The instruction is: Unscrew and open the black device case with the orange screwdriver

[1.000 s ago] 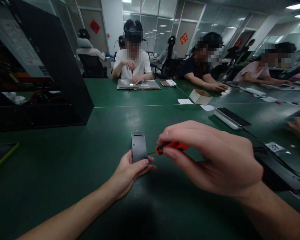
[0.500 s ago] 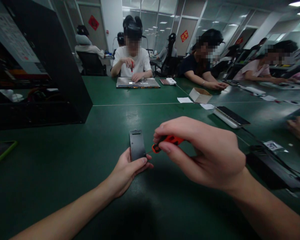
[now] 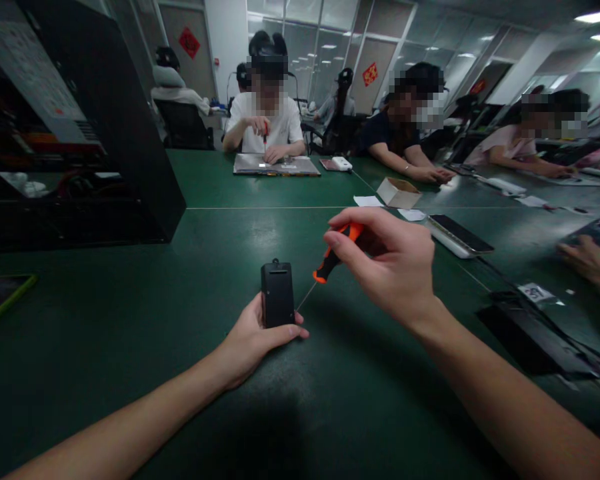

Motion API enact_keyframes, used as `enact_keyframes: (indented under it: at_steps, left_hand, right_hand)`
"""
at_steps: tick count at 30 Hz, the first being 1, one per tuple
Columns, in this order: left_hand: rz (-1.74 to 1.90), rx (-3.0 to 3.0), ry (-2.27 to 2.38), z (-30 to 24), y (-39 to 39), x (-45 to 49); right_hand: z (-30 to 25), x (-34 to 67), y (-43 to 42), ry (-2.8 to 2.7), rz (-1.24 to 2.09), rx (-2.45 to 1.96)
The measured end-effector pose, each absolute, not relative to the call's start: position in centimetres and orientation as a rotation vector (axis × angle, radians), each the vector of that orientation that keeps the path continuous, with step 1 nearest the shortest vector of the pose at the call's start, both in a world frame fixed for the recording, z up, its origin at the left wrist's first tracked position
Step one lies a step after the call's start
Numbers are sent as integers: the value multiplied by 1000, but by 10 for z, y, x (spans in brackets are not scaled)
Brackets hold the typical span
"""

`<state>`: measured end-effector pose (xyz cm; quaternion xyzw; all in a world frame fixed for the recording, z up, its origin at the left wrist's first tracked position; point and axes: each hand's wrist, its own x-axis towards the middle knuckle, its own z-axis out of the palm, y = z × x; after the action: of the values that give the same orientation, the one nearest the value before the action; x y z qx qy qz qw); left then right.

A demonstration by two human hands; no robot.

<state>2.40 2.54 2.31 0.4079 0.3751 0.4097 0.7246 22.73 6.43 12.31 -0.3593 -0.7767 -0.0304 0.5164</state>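
My left hand (image 3: 260, 340) grips a small black rectangular device (image 3: 279, 297) by its lower end. The device has a loop at its top, a slot near that end and small screw holes on its face. In my right hand (image 3: 387, 260) is an orange and black screwdriver (image 3: 329, 262), held by the handle between thumb and fingers. Its thin shaft slants down to the left, and the tip meets the device's lower right edge near my left fingertips. Whether the tip sits in a screw cannot be made out.
An open black computer case (image 3: 150, 160) stands at the left on the green table (image 3: 220, 247). A green-edged phone (image 3: 5, 297) lies below it. To the right are a small box (image 3: 399, 193), a phone on a white block (image 3: 460, 235), a black adapter (image 3: 535, 340) and cables. Several people sit around.
My right hand has moved up and back, and the screwdriver now stands steeper with more shaft showing. The device has tilted slightly in my left hand, its face now looking darker.
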Motion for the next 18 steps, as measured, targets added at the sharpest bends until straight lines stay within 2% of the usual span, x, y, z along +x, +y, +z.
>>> enact_keyframes:
  at_steps: [9,18]
  left_hand:
    - [760,1009,807,23,25,19]
    - [777,905,792,23,27,20]
  right_hand:
    - [110,231,76,-1795,-297,-834]
    - [118,229,69,-1814,-440,-824]
